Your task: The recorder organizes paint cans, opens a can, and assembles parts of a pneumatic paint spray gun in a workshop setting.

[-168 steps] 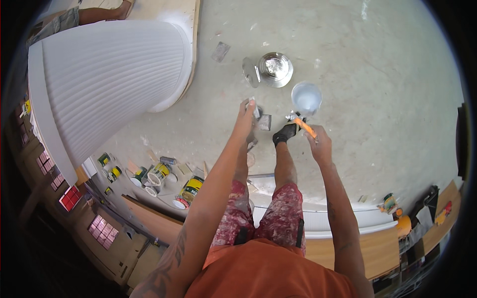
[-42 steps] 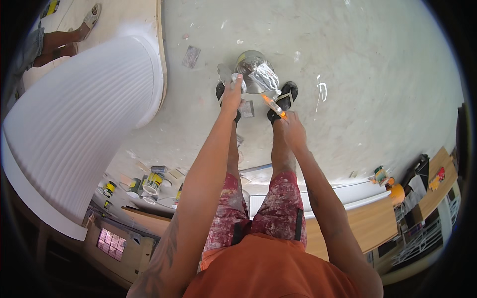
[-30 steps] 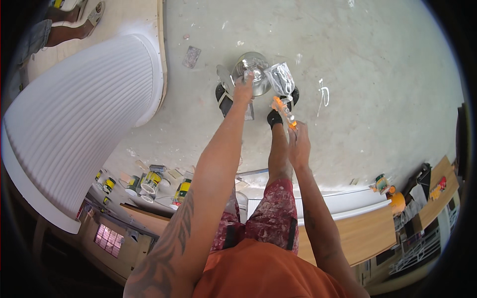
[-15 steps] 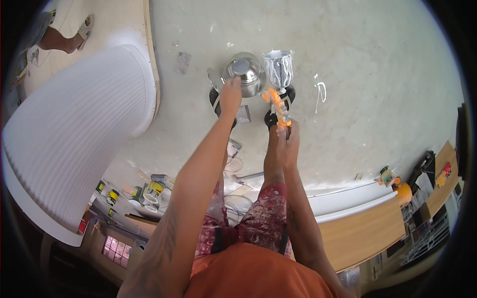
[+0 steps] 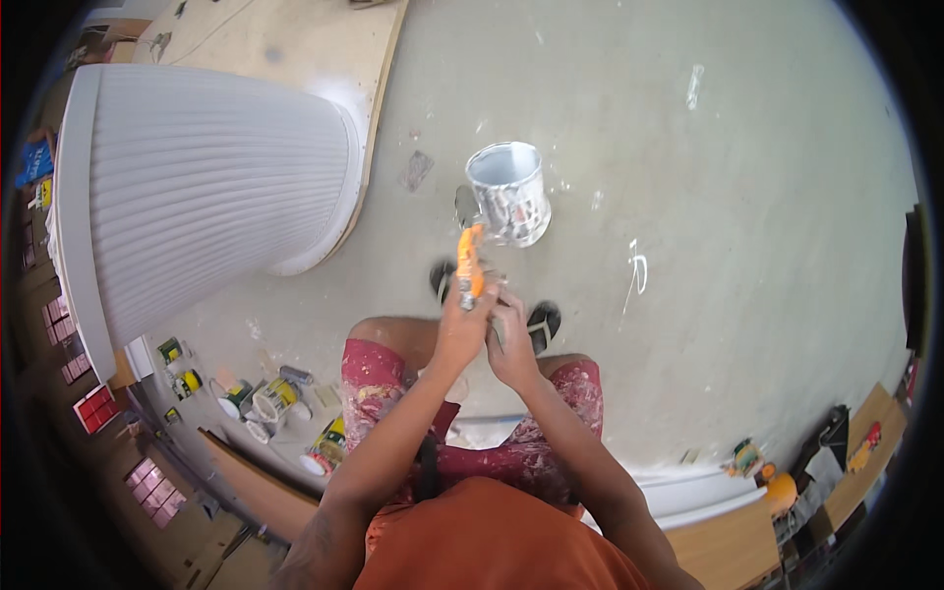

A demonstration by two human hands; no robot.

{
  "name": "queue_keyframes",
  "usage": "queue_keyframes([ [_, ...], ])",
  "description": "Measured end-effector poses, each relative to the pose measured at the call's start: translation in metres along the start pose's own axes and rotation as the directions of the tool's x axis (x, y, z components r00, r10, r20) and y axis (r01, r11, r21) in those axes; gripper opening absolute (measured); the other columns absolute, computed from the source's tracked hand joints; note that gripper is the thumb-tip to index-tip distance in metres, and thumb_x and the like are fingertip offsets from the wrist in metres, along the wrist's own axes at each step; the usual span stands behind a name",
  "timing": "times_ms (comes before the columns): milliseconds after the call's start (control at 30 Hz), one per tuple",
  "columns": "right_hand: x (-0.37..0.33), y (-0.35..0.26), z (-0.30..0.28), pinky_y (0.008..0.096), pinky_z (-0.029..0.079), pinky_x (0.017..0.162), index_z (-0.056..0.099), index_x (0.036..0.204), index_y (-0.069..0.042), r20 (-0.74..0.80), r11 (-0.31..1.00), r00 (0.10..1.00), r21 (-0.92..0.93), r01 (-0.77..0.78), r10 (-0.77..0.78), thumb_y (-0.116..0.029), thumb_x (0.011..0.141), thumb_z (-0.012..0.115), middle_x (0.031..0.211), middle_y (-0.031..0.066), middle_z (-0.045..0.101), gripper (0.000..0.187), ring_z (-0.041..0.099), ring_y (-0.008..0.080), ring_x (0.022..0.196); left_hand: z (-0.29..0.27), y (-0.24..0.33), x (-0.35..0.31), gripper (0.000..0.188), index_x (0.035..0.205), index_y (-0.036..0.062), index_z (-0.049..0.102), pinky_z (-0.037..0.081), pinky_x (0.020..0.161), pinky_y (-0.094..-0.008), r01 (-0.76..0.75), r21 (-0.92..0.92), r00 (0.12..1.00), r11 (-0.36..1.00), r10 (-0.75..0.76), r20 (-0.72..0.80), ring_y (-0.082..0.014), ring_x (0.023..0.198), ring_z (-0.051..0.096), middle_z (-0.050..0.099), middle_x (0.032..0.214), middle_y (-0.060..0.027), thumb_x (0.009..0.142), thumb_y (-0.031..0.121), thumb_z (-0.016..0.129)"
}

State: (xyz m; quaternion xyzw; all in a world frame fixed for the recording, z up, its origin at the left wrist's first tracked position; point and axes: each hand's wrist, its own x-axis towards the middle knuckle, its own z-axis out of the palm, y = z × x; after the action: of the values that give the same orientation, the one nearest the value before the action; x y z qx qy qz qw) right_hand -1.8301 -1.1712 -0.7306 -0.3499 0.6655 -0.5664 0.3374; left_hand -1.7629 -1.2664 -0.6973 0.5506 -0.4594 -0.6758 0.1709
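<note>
And here we are, looking down over our own bent knees; our left hand (image 5: 462, 323) is wrapped around the lower part of an orange and silver spray gun (image 5: 470, 264), which points up and away from us; our right hand (image 5: 509, 332) is up against the left, fingers bent, right at the gun's lower end; things blur there, so we can't tell whether those fingers grip it or only touch it!

Just beyond the gun stands a container (image 5: 523, 211), open at the top, pale inside and smeared with white outside; from here we can't tell whether the gun and the container are touching; tucked by its left side we see a round lid (image 5: 465, 205); farther left lies a flat grey piece (image 5: 417, 170) on the floor (image 5: 757, 216).

Below our hands, a black flip-flop (image 5: 544, 326) shows on the right foot; our red shorts (image 5: 374, 379) are splashed with paint; over to the right, a white paint streak (image 5: 637, 275) marks the concrete; and on the left, what a size it has, the big white ribbed shape (image 5: 216, 187) spreads beside a wooden board (image 5: 305, 44); nearer to us on that side sits a cluster of paint cans (image 5: 275, 401).
</note>
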Motion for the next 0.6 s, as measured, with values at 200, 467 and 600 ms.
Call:
queue_keyframes([
  [200,0.085,-0.002,-0.09,0.0353,0.045,0.097,0.061,0.113,0.001,0.002,0.935,0.936,0.043,-0.352,0.352,-0.014,0.085,0.071,0.117,0.013,0.063,0.033,0.058,0.0209,0.11,-0.05,-0.013,0.046,0.017,0.106,0.0006,0.056,0.044,0.067,-0.0287,-0.418,0.218,0.898,0.882,0.438,-0.05,-0.0121,0.07,0.052,0.058,0.077,-0.0039,0.092,0.009,0.061],
  [467,0.174,-0.055,-0.072,0.0409,0.044,0.102,0.032,0.148,-0.004,0.383,0.881,0.827,-0.067,0.469,-0.411,-0.031,0.069,0.087,0.131,0.0176,0.055,0.101,0.056,0.0302,0.119,-0.086,-0.07,0.098,0.018,0.102,0.0005,0.058,0.043,0.062,-0.03,-0.66,0.224,0.734,0.717,0.679,-0.014,-0.0116,0.066,0.051,0.058,0.073,-0.0064,0.088,0.011,0.065],
  [600,0.164,-0.062,-0.036,0.0425,0.045,0.102,0.032,0.149,-0.006,0.554,0.795,0.763,-0.269,0.543,-0.334,-0.036,0.069,0.087,0.131,0.0194,0.055,0.102,0.056,0.0322,0.12,-0.1,-0.104,0.096,0.021,0.1,-0.0012,0.058,0.042,0.061,-0.0306,-0.641,0.168,0.756,0.749,0.654,-0.029,-0.0108,0.065,0.049,0.057,0.069,-0.0071,0.088,0.013,0.067],
])
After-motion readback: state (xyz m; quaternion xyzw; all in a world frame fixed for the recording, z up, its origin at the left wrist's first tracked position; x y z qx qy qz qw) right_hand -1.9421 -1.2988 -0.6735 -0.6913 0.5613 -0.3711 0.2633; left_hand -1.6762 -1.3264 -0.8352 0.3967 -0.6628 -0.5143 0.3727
